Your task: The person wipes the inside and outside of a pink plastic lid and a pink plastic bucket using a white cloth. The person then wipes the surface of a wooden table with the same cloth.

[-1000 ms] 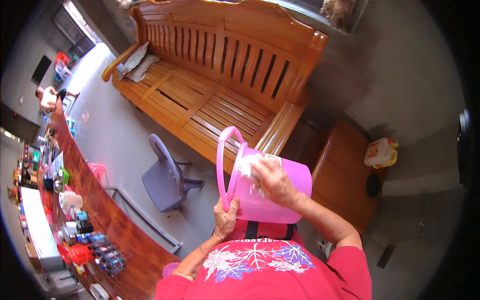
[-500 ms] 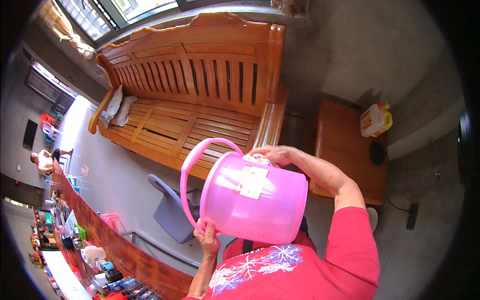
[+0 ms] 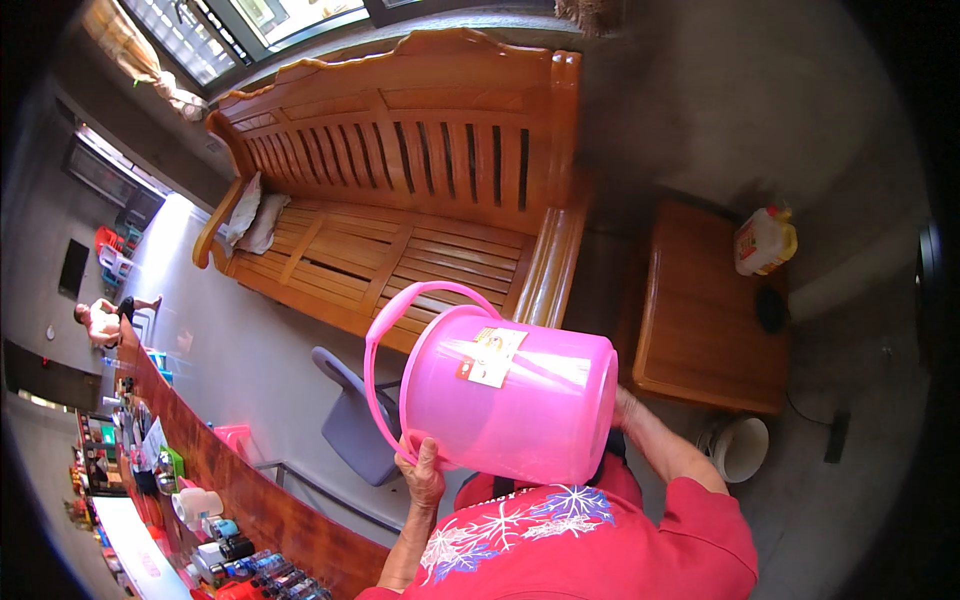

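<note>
A translucent pink bucket (image 3: pixel 510 420) with a pale label lies tilted on its side in front of me, its mouth to the left and its base to the right. From the mouth a pink handle (image 3: pixel 377 345) arches up to the left. The lower part of the rim, where the handle joins, is gripped by my left hand (image 3: pixel 425 475). Behind the bucket's base is my right hand (image 3: pixel 622 410); its fingers are hidden, so whether it holds anything does not show.
A slatted wooden bench (image 3: pixel 390 240) stands beyond the bucket, with a grey plastic chair (image 3: pixel 355 435) nearer. At right are a low wooden table (image 3: pixel 710 320) bearing a plastic jug (image 3: pixel 765 242), and a whitish bucket (image 3: pixel 740 450). A cluttered brown counter (image 3: pixel 240 460) curves along the left; a person (image 3: pixel 103 322) sits far off.
My right hand, which held a whitish cloth against the bucket's upper side, has moved down and right behind its base. The cloth is now out of sight. My left hand keeps its hold.
</note>
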Action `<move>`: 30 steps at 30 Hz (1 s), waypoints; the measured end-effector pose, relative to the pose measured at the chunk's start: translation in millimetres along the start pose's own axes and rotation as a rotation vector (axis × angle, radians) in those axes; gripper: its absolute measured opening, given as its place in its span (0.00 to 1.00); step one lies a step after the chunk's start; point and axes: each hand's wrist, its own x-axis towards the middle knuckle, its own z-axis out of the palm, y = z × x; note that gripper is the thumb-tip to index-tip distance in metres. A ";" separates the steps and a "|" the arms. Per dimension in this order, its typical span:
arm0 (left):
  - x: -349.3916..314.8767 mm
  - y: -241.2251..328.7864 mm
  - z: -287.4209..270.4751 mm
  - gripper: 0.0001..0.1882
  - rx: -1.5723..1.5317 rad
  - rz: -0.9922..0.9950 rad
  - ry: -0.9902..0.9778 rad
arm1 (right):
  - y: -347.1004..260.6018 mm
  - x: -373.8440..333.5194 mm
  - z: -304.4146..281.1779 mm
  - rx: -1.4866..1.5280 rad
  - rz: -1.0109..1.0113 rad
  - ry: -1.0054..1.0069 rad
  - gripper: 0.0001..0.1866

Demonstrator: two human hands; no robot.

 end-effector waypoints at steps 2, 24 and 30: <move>5.8 6.2 2.0 0.10 0.050 0.023 -0.060 | -32.9 4.9 1.3 -0.223 -0.200 -0.029 0.19; -10.6 26.3 30.5 0.11 0.136 0.041 -0.158 | -70.0 -73.3 183.3 -2.085 -1.210 -0.101 0.14; -4.5 15.4 27.9 0.10 0.108 0.005 -0.152 | -99.8 -27.9 99.8 -1.084 -0.626 0.019 0.19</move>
